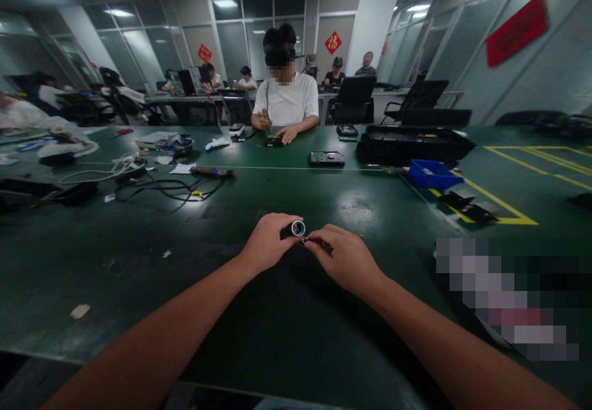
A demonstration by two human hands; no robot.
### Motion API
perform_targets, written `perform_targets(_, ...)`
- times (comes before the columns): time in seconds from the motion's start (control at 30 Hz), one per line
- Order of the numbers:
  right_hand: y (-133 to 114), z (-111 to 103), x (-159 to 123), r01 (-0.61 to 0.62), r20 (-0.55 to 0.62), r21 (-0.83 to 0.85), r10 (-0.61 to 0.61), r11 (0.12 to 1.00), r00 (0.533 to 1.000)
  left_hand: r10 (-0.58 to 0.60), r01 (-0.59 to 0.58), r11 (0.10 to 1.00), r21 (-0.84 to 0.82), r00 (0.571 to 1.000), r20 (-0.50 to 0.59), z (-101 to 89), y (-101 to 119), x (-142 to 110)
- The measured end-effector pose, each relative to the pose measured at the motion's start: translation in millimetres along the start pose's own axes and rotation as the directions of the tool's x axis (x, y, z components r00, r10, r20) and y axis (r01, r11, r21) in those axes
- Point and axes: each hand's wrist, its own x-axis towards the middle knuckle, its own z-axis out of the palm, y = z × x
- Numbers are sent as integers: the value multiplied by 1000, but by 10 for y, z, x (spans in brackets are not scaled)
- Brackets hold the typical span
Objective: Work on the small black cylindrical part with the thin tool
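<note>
My left hand point(268, 241) is closed around a small black cylinder with a silver rimmed end point(296, 229), held just above the green table point(139, 256). My right hand point(345, 259) is closed in a pinch on a thin dark tool point(319, 245) whose tip touches the cylinder's end. Both hands meet at the table's middle, close to me.
Across the table a person in a white shirt point(287, 98) works on a small device. A circuit board point(326, 158), a black case point(411, 143), a blue tray point(432, 174), a screwdriver point(213, 171) and tangled cables point(161, 188) lie on the table. More people sit at desks behind.
</note>
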Motion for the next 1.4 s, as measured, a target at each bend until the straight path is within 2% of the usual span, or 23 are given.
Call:
perform_targets(0.13,12,17,-9,5,-46,-6,-5,1000,999,102,-103,995,1,991,87,16,22,-16)
perform_targets(0.33,-3,22,-6,-16,-77,-13,15,1000,997,120,-124,992,17,982,146,10,55,-30)
perform_targets(0.53,-14,-13,16,-101,-128,-25,97,995,987,125,-131,991,32,982,143,-9,70,-27)
perform_targets(0.8,24,10,21,-163,-105,-1,162,987,981,142,-160,983,90,974,178,-17,68,-37)
perform_targets(1.1,15,-22,31,-180,-94,18,181,983,979,179,-207,973,108,959,221,-28,70,-42)
perform_targets(1.4,33,-5,29,-182,-83,21,183,983,979,155,-181,979,98,960,232,-22,80,-39)
